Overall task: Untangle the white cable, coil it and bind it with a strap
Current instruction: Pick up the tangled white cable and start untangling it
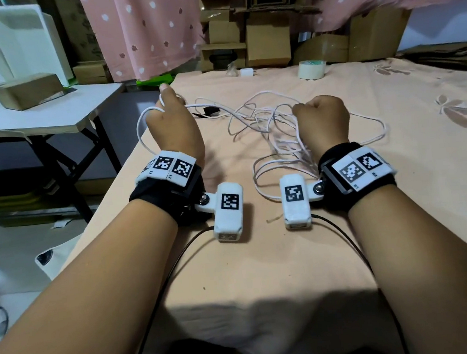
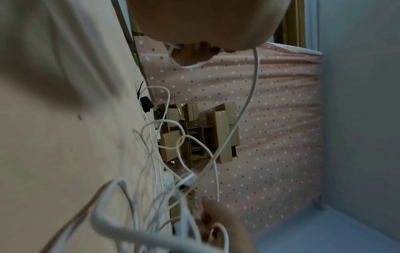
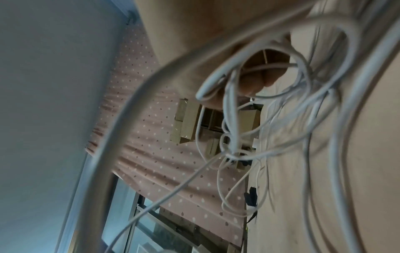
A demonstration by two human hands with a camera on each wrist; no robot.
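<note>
A long thin white cable lies in a loose tangle on the peach cloth between my hands. My left hand is raised at the table's left edge and pinches one strand; a loop hangs off its outer side. In the left wrist view the strand curls round a fingertip. My right hand is a fist gripping several tangled strands, which trail down to loops by the wrist. The right wrist view shows fingers curled round the cable bundle. A small black strap lies on the cloth past the left hand.
A tape roll and a small white charger block sit at the table's far edge. Cardboard boxes and pink dotted curtains stand behind. A grey folding table with a box is to the left.
</note>
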